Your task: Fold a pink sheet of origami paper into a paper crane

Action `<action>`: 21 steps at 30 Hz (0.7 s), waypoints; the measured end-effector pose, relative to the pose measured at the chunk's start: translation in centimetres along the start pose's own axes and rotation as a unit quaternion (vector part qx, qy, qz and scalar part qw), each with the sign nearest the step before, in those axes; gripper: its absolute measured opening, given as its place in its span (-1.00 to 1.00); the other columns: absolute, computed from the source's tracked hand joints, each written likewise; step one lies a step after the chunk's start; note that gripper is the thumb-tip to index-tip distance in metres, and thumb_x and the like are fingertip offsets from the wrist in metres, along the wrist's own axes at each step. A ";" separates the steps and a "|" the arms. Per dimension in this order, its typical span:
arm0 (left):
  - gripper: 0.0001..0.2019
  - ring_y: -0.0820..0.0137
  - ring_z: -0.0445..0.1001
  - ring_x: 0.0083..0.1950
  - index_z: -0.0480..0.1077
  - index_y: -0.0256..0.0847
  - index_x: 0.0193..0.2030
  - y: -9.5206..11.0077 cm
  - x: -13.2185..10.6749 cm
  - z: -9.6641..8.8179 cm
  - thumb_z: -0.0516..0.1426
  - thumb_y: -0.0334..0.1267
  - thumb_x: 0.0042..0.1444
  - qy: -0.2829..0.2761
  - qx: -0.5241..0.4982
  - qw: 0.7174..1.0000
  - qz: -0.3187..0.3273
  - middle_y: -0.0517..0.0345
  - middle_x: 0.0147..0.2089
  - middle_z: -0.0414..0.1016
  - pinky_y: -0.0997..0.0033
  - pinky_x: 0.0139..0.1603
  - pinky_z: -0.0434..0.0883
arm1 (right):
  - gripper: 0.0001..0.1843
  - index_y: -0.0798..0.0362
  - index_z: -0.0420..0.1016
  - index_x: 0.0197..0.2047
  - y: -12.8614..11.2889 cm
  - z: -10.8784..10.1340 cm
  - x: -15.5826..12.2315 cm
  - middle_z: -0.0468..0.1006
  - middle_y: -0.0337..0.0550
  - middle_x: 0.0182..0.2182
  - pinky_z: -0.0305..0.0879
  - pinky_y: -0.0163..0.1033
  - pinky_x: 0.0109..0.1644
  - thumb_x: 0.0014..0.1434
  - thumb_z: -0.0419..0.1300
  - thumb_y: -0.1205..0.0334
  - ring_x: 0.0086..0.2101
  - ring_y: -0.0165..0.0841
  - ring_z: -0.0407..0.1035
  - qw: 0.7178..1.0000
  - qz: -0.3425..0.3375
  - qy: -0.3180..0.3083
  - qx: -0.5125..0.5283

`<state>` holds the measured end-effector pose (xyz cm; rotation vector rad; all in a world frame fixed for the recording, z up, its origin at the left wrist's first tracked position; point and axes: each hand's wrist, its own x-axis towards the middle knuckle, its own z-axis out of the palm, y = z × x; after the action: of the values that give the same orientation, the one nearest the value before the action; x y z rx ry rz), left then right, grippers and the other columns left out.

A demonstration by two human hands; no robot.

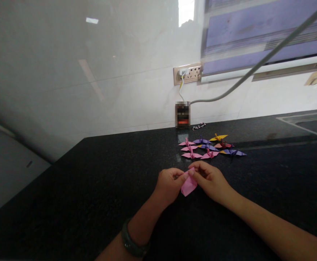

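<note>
A small folded piece of pink paper (188,185) is held above the black countertop (93,188) between both hands. My left hand (169,183) pinches its left edge with fingers curled. My right hand (211,179) pinches its upper right edge with thumb and fingers together. A dark band sits on my left wrist (132,241). Just beyond the hands lie several finished paper cranes (209,146) in pink, purple and yellow, set in rows.
A small dark device (182,115) leans against the white wall, wired to a wall socket (188,73). A grey cable (256,65) crosses the wall. A window (264,32) is at upper right. A sink edge (307,121) shows at far right.
</note>
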<state>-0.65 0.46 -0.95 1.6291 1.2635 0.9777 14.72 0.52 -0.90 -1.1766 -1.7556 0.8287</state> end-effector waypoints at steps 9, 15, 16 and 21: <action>-0.59 0.37 0.40 -0.35 0.34 -0.36 -0.15 0.6 0.5 -0.4 0.02 -0.05 -0.01 0.012 -0.198 0.979 -0.043 -0.01 -0.31 0.44 0.40 -0.36 0.32 | -0.85 0.10 0.30 -0.43 0.1 0.0 0.4 0.37 -0.26 -0.58 0.27 -0.34 -0.48 -0.02 0.12 0.18 -0.56 -0.44 0.32 0.980 0.099 0.041 0.169; -0.50 0.32 0.37 -0.16 0.23 -0.34 -0.04 0.9 0.3 -0.3 0.21 -0.30 -0.19 -0.006 -0.265 0.964 -0.024 -0.08 -0.14 0.38 0.35 -0.15 0.28 | -0.82 0.12 0.32 -0.48 -0.1 0.7 0.1 0.42 -0.24 -0.56 0.31 -0.34 -0.43 -0.09 0.20 0.19 -0.53 -0.46 0.35 0.945 0.161 0.073 0.276; -0.47 0.32 0.36 -0.15 0.21 -0.32 -0.02 0.9 0.2 -0.2 0.21 -0.34 -0.21 -0.008 -0.269 0.963 -0.015 -0.06 -0.12 0.37 0.36 -0.14 0.27 | -0.83 0.12 0.32 -0.48 -0.2 0.8 0.1 0.42 -0.25 -0.56 0.31 -0.35 -0.43 -0.10 0.20 0.20 -0.54 -0.47 0.34 0.940 0.169 0.077 0.287; -0.48 0.36 0.35 -0.17 0.19 -0.26 0.00 1.2 0.1 -0.2 0.18 -0.36 -0.17 -0.016 -0.264 0.964 0.007 0.00 -0.12 0.37 0.41 -0.17 0.28 | -0.85 0.12 0.31 -0.50 -0.7 0.9 0.0 0.41 -0.27 -0.55 0.30 -0.39 -0.43 -0.10 0.20 0.24 -0.54 -0.51 0.34 0.914 0.203 0.077 0.344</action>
<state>-0.42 0.45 0.26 1.2289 0.8691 1.1710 13.61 0.18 -0.72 -1.0771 -0.9507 1.4139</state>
